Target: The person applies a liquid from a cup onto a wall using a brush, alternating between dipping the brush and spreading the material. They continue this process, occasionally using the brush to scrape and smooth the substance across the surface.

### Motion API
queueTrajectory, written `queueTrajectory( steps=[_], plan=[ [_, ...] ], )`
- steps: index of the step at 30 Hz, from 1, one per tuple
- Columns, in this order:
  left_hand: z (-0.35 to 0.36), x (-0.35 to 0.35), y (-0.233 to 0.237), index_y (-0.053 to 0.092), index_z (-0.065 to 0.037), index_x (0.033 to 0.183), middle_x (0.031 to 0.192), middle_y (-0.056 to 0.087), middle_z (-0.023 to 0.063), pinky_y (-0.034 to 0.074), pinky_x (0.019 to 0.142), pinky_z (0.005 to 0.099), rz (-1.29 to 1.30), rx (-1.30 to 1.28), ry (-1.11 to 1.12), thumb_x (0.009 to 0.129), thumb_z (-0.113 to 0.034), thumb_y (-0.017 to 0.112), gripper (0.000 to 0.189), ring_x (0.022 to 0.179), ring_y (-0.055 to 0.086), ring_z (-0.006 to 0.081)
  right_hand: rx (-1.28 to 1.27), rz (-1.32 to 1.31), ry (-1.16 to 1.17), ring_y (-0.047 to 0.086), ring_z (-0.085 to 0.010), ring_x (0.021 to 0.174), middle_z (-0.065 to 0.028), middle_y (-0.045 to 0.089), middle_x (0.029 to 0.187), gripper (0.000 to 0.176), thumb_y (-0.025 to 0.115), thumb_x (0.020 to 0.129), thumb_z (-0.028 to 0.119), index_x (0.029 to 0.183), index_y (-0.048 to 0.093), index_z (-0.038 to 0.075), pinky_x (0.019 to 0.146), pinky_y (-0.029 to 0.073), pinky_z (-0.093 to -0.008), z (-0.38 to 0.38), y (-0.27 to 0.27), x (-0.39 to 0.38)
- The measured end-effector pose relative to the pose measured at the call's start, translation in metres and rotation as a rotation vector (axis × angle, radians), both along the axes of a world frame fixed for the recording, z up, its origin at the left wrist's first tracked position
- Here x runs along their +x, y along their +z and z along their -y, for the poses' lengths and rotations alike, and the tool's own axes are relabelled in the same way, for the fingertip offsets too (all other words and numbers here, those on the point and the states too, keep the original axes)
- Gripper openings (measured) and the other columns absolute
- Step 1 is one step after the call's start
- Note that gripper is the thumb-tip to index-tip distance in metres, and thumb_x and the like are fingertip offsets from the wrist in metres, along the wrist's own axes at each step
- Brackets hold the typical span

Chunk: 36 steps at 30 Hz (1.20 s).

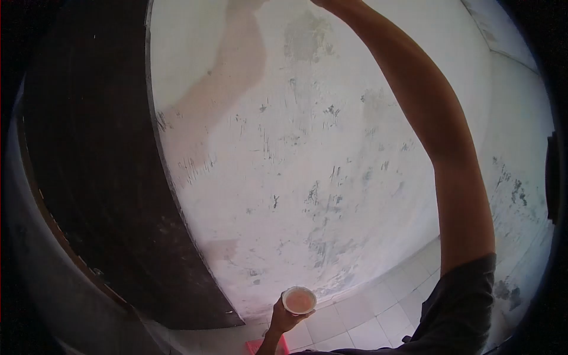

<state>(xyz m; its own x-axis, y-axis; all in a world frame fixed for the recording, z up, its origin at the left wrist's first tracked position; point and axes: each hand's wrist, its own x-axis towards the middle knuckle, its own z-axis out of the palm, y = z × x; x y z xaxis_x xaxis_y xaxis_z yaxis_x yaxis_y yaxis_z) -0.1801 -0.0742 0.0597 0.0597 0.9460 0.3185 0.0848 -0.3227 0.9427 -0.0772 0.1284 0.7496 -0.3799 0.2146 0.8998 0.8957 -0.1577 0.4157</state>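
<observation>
My left hand [283, 321] is wrapped round a small white-rimmed bowl [300, 300] low in the view. Inside the bowl is something pale pinkish, seen from above. My right arm reaches up along the wall [236, 177], and my right hand [326, 3] is cut off by the top edge. Its fingers are out of sight, so whatever it holds or touches is hidden. Flaked dark marks and grey patches cover the white wall. A damp-looking grey patch [309, 36] lies just below and left of the right hand.
A large dark panel [94, 165] borders the wall on the left. Pale floor tiles [373, 313] run along the wall's foot. Something pink-red [255, 346] lies beneath my left hand. A second marked wall [515, 118] meets the first on the right.
</observation>
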Motion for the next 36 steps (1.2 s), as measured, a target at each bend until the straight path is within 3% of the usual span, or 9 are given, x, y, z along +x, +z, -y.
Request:
queueTrajectory(
  steps=[4,8,10,13,18,20,27,32,36],
  plan=[
    [-0.001,0.002,0.005,0.055,0.000,0.119,0.107,0.069,0.0127,0.056,0.086,0.0360,-0.011,0.010,0.022,0.063,-0.027,0.095,0.075,0.098,0.068,0.0236,-0.140,0.074,0.031,0.069,-0.0273,0.103,-0.0084,0.073,0.105,0.021,0.056,0.093,0.016,0.102,0.074,0.010,0.078,0.057,-0.0397,-0.039,-0.040,0.001],
    [-0.010,0.005,-0.032,0.054,0.000,0.119,0.107,0.069,0.0124,0.056,0.086,0.0358,0.134,-0.081,-0.053,0.063,-0.028,0.095,0.075,0.098,0.068,0.0239,-0.374,0.221,-0.018,0.070,-0.0316,0.101,-0.0108,0.072,0.108,0.022,0.056,0.092,0.012,0.105,0.073,0.012,0.083,0.059,-0.0417,0.018,-0.097,-0.002],
    [-0.011,0.005,-0.035,0.055,0.000,0.119,0.107,0.069,0.0124,0.056,0.086,0.0358,0.146,-0.106,-0.063,0.063,-0.027,0.095,0.074,0.098,0.068,0.0239,-0.424,0.336,0.012,0.072,-0.0305,0.091,-0.0118,0.071,0.098,0.016,0.061,0.086,0.003,0.098,0.070,0.005,0.072,0.061,-0.0397,0.024,-0.121,0.002],
    [-0.006,0.010,-0.030,0.055,-0.001,0.119,0.107,0.069,0.0126,0.056,0.087,0.0358,0.197,-0.126,-0.088,0.062,-0.026,0.095,0.074,0.098,0.068,0.0237,-0.548,0.383,-0.114,0.071,-0.0303,0.092,-0.0127,0.071,0.092,0.011,0.064,0.082,-0.001,0.091,0.071,0.003,0.072,0.060,-0.0389,0.042,-0.144,0.001],
    [0.010,0.010,-0.010,0.056,-0.001,0.118,0.108,0.068,0.0132,0.055,0.087,0.0358,0.135,-0.100,-0.065,0.062,-0.027,0.095,0.073,0.098,0.068,0.0239,-0.610,0.323,-0.084,0.070,-0.0303,0.093,-0.0124,0.071,0.098,0.017,0.063,0.080,-0.002,0.094,0.071,0.003,0.073,0.058,-0.0399,0.062,-0.134,-0.002],
    [0.014,0.010,0.007,0.056,-0.001,0.119,0.110,0.068,0.0128,0.055,0.087,0.0360,-0.062,0.026,0.000,0.062,-0.028,0.095,0.074,0.099,0.068,0.0237,-0.607,0.324,-0.086,0.070,-0.0303,0.094,-0.0123,0.071,0.100,0.018,0.062,0.080,-0.001,0.096,0.071,0.004,0.073,0.058,-0.0403,0.062,-0.131,-0.006],
    [0.017,0.010,0.000,0.056,-0.001,0.120,0.110,0.068,0.0128,0.054,0.089,0.0362,-0.073,0.040,0.018,0.062,-0.028,0.095,0.075,0.101,0.067,0.0248,-0.336,0.114,0.012,0.071,-0.0292,0.092,-0.0101,0.073,0.097,0.018,0.059,0.086,0.006,0.096,0.073,0.009,0.076,0.057,-0.0385,0.030,-0.100,-0.027],
    [0.020,0.004,-0.003,0.056,0.000,0.120,0.110,0.068,0.0135,0.055,0.088,0.0362,-0.072,0.059,0.022,0.062,-0.028,0.095,0.075,0.101,0.068,0.0251,-0.010,0.018,0.052,0.069,-0.0264,0.103,-0.0074,0.073,0.106,0.021,0.055,0.094,0.017,0.103,0.074,0.012,0.081,0.055,-0.0390,-0.036,-0.055,-0.026],
    [0.025,-0.002,-0.004,0.056,0.000,0.119,0.109,0.068,0.0135,0.055,0.087,0.0362,-0.058,0.057,0.058,0.063,-0.028,0.095,0.074,0.099,0.068,0.0248,-0.101,-0.088,0.033,0.070,-0.0234,0.101,-0.0079,0.073,0.107,0.020,0.056,0.094,0.017,0.103,0.073,0.013,0.084,0.053,-0.0372,-0.008,-0.031,-0.024]
  ],
)
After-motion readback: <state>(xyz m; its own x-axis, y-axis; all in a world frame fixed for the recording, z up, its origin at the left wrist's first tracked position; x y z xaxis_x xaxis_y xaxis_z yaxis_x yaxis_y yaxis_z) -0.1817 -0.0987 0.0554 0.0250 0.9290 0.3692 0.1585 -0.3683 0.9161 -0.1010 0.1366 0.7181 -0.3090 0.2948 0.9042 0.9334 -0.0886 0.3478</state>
